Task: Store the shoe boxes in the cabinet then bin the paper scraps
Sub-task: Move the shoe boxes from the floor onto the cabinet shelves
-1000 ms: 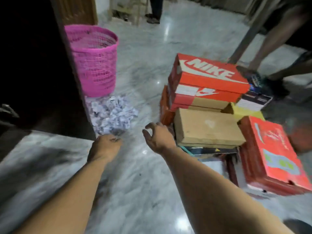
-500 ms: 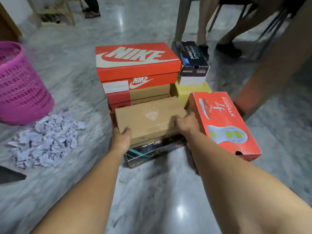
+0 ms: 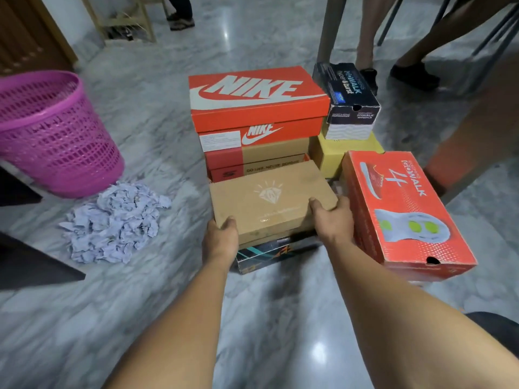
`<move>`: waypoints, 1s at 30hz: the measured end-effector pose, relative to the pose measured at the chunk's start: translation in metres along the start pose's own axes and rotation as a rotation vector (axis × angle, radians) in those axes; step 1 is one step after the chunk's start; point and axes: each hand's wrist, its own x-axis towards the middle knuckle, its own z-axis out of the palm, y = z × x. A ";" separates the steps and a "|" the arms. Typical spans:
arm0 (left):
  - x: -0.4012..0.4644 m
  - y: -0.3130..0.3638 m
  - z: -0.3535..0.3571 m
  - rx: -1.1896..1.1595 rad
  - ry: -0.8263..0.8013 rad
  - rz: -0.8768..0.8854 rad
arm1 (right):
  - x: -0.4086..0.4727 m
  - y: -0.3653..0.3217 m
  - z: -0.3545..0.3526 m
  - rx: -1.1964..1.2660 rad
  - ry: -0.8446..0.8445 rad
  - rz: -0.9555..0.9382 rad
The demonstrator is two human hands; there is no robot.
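Note:
A pile of shoe boxes stands on the marble floor. At its front, a plain brown box [image 3: 269,200] with a diamond logo lies on a dark box [image 3: 269,254]. My left hand [image 3: 219,242] grips the brown box's near left corner and my right hand [image 3: 331,220] grips its near right corner. Behind it is a stack topped by an orange Nike box [image 3: 252,96]. A red GoWalk box [image 3: 404,214] sits at the right, with a yellow box [image 3: 331,158] and a dark blue box [image 3: 348,94] behind it. A heap of pale paper scraps [image 3: 115,223] lies to the left, next to a pink bin [image 3: 53,136].
People's legs and feet [image 3: 412,74] and chair legs stand just behind the pile at the upper right. A wooden rack [image 3: 126,21] is at the back left. A dark cabinet edge [image 3: 28,265] juts in at the left.
My hands went from hovering near the scraps to the brown box and now grip its near corners. The view swung right and came closer to the pile.

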 end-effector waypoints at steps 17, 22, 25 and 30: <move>-0.121 -0.259 -0.325 -0.337 0.854 -0.445 | -0.350 -0.020 0.218 -0.169 -0.739 -0.513; -0.137 -0.306 -0.437 -0.376 1.110 -0.369 | -0.457 -0.043 0.293 -0.030 -0.957 -0.562; -0.140 -0.324 -0.504 -0.371 1.233 -0.299 | -0.511 -0.071 0.339 0.036 -1.088 -0.573; -0.138 -0.350 -0.589 -0.514 1.494 -0.157 | -0.588 -0.113 0.412 0.111 -1.281 -0.617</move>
